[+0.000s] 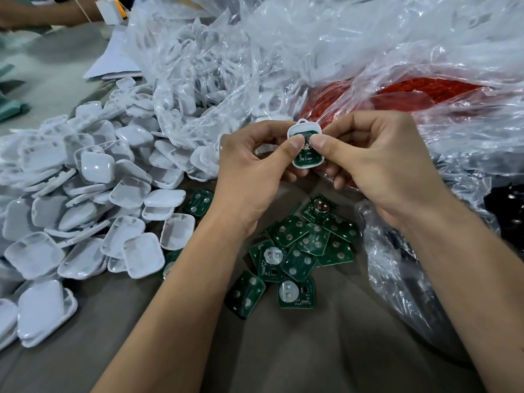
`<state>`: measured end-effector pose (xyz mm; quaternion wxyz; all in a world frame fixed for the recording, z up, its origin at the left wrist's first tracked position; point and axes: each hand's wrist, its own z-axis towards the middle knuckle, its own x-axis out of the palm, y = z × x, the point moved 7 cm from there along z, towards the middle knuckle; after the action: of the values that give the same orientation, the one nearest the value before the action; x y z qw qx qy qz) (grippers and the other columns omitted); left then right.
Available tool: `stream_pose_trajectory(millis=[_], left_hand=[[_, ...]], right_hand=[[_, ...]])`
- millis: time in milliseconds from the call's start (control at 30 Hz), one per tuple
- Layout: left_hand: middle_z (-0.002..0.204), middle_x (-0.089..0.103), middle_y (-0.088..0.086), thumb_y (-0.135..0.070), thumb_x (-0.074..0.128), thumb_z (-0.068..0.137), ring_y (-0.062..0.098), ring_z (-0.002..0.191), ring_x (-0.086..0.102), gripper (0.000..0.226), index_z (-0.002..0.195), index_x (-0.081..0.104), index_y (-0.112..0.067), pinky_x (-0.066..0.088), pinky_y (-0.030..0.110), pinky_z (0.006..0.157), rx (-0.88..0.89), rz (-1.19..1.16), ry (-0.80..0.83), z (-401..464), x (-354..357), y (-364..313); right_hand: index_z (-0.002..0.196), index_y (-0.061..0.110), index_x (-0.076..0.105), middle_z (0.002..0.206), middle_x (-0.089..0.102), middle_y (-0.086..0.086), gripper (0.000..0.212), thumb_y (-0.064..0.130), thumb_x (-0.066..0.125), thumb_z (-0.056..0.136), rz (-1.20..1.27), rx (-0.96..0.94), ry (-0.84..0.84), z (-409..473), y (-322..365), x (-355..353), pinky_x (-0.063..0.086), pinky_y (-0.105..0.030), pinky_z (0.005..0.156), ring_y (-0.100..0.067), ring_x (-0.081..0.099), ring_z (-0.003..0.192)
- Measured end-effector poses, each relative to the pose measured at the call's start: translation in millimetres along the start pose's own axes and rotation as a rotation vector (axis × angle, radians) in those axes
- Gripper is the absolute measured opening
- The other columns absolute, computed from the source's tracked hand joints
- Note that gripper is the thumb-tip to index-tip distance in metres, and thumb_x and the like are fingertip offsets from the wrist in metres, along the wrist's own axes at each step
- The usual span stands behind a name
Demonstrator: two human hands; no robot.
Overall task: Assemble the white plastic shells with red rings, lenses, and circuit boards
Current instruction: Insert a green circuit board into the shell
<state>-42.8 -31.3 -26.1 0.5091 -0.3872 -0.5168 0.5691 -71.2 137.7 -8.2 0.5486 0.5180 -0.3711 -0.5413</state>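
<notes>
The left hand [249,165] and the right hand [377,163] meet over one white shell [305,146], each with fingers curled behind it and a thumb pressed on its open face; the shell is held up between them, its small loop pointing away from the person, and a green circuit board [307,157] sits inside it, partly hidden under the two thumbs; whether a red ring or lens is already fitted cannot be told. Just below the hands, toward the person, loose circuit boards [300,248] lie scattered on the brown table [283,350], some face up with a round silver pad, others showing three pale dots. To the left of the left hand spreads a heap of white shell halves [85,208], overlapping one another; beyond both hands rises a crumpled clear plastic bag [226,66] with more white parts inside; beyond the right hand a second clear bag holds a mass of red rings [402,95].
</notes>
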Motion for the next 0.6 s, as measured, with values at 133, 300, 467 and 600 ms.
stream_pose_trajectory(millis=[133, 300, 467, 600], left_hand=[[0.088, 0.075, 0.016, -0.003, 0.074, 0.093, 0.019, 0.061, 0.070, 0.017, 0.110, 0.074, -0.001, 0.051, 0.021, 0.055, -0.011, 0.004, 0.011, 0.7, 0.2, 1.7], [0.084, 0.076, 0.013, -0.004, 0.073, 0.093, 0.019, 0.061, 0.071, 0.016, 0.108, 0.074, -0.002, 0.052, 0.022, 0.054, -0.002, 0.006, 0.021, 0.5, 0.9, 2.3], [0.086, 0.076, 0.015, -0.005, 0.074, 0.092, 0.021, 0.061, 0.071, 0.015, 0.107, 0.074, -0.004, 0.052, 0.024, 0.053, 0.005, 0.000, 0.012, 0.2, 0.8, 4.3], [0.081, 0.077, 0.009, -0.006, 0.075, 0.092, 0.019, 0.061, 0.071, 0.016, 0.107, 0.075, -0.006, 0.051, 0.022, 0.054, 0.008, -0.008, 0.023, 0.8, 1.6, 4.4]], right_hand=[[0.085, 0.007, 0.075, 0.065, 0.072, -0.007, 0.010, 0.013, 0.083, 0.088, -0.022, -0.007, -0.003, -0.3, 0.7, -0.5, 0.050, -0.025, 0.044, -0.015, 0.062, 0.050], [0.083, 0.008, 0.075, 0.063, 0.071, -0.008, 0.010, 0.011, 0.082, 0.088, -0.023, 0.006, -0.004, -0.9, 0.6, 0.2, 0.050, -0.025, 0.044, -0.015, 0.062, 0.050], [0.083, 0.007, 0.075, 0.062, 0.071, -0.006, 0.009, 0.009, 0.082, 0.088, -0.009, 0.017, 0.006, -1.3, 0.9, -0.1, 0.049, -0.023, 0.044, -0.012, 0.061, 0.050], [0.083, 0.006, 0.075, 0.064, 0.071, -0.006, 0.009, 0.008, 0.082, 0.088, 0.034, 0.038, 0.009, -0.4, -0.1, -0.8, 0.049, -0.022, 0.044, -0.012, 0.061, 0.051]])
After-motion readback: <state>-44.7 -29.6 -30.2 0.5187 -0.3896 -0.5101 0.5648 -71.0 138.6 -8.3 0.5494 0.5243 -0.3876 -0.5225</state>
